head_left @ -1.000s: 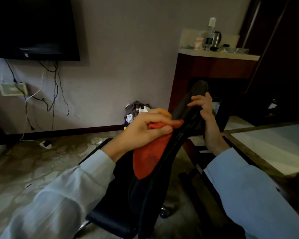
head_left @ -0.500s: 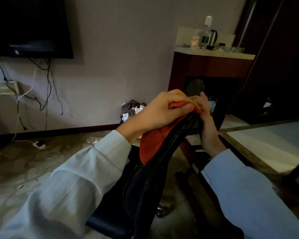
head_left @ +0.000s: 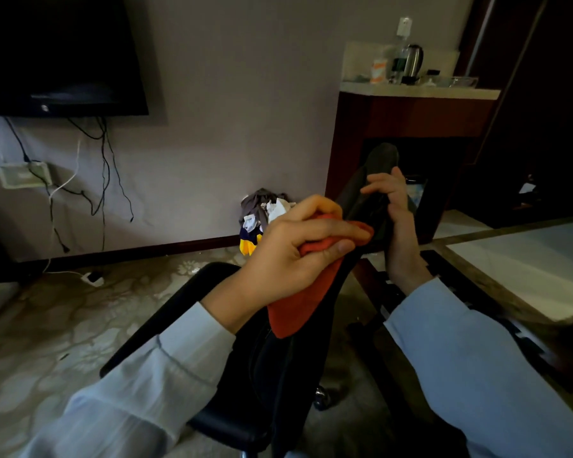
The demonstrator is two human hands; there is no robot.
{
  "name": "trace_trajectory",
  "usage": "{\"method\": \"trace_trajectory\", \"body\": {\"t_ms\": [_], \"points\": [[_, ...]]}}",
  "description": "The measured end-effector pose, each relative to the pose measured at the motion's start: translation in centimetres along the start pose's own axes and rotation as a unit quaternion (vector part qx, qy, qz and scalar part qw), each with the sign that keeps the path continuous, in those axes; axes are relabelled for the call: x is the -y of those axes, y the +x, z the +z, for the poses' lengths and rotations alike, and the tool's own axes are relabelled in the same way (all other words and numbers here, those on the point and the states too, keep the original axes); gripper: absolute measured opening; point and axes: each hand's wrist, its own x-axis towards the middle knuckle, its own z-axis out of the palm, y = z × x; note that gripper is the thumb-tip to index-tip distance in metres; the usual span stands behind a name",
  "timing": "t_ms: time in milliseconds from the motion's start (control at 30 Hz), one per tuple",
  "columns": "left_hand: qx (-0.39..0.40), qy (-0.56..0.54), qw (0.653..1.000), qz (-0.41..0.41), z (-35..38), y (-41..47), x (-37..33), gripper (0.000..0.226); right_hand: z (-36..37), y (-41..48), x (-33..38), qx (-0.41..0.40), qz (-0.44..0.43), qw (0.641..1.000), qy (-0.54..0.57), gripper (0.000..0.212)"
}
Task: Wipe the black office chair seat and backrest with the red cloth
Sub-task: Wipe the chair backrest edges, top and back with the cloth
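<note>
Both hands sit on the black chair backrest (head_left: 361, 200). The left hand (head_left: 298, 256) pinches the red cloth (head_left: 298, 302) (bunched) against its edge. Just above, the right hand (head_left: 394, 206) has its fingers curled round the top.

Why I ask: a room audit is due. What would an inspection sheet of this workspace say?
Surface: patterned floor, blotchy.
Job's things: red cloth pressed on the backrest of the black office chair.
Clutter: heap of clothes against the wall; kettle on the counter.
Grippers: left hand grips the red cloth; right hand holds the backrest's edge.
Cables: cables dangle below the television; power strip on the floor.
Surroundings: dark wooden cabinet, pale table at right.
</note>
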Motion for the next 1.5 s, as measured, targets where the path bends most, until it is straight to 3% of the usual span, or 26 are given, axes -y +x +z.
{"method": "trace_trajectory", "body": {"t_ms": [100, 267, 400, 467, 600, 767, 900, 967, 1100, 1233, 1333, 1500], "points": [[-0.001, -0.008, 1.0, -0.005, 0.1, -1.5, 0.0, 0.018, 0.3, 0.0, 0.4, -0.006, 0.029, 0.999, 0.017, 0.029], [0.04, -0.042, 0.996, -0.062, -0.3, -6.3, 1.3, 0.02, -0.9, -0.2, 1.4, 0.048, 0.032, 0.995, -0.076, 0.033], [-0.068, -0.057, 0.989, -0.115, -0.6, -6.5, 0.8, 0.019, -0.8, -1.6, 3.2, 0.077, -0.047, 0.986, -0.143, 0.029], [-0.13, -0.026, 0.987, -0.091, -0.1, -4.8, -0.2, 0.021, -0.2, -2.0, 3.6, 0.067, -0.077, 0.98, -0.174, 0.031], [-0.181, 0.034, 0.981, -0.064, 3.3, -4.0, -0.9, 0.026, 1.0, -3.0, 3.5, 0.019, -0.106, 0.976, -0.188, 0.033], [-0.294, 0.021, 0.942, -0.158, 6.1, -7.1, -0.3, 0.028, 2.0, -3.9, 2.7, -0.017, -0.106, 0.983, -0.151, 0.024], [-0.297, 0.022, 0.925, -0.235, 8.2, -12.5, 0.9, 0.027, 2.6, -4.5, 2.8, -0.019, -0.112, 0.975, -0.19, 0.028], [-0.291, -0.004, 0.9, -0.324, 9.0, -16.0, 2.2, 0.019, 2.8, -5.0, 2.7, -0.011, -0.131, 0.968, -0.213, 0.036], [-0.293, -0.057, 0.842, -0.449, 9.7, -19.6, 3.1, 0.031, 3.1, -5.5, 2.4, -0.003, -0.163, 0.957, -0.239, 0.043], [-0.365, -0.047, 0.858, -0.359, 8.1, -15.6, 1.7, 0.019, 3.3, -5.5, 2.3, 0.002, -0.175, 0.954, -0.244, 0.048], [-0.338, -0.008, 0.901, -0.272, 7.1, -12.3, 1.4, 0.018, 3.2, -5.6, 2.1, 0.01, -0.176, 0.952, -0.249, 0.048], [-0.323, -0.018, 0.902, -0.285, 7.2, -11.4, 3.0, 0.014, 3.3, -5.8, 1.9, 0.02, -0.18, 0.956, -0.232, 0.045]]}}
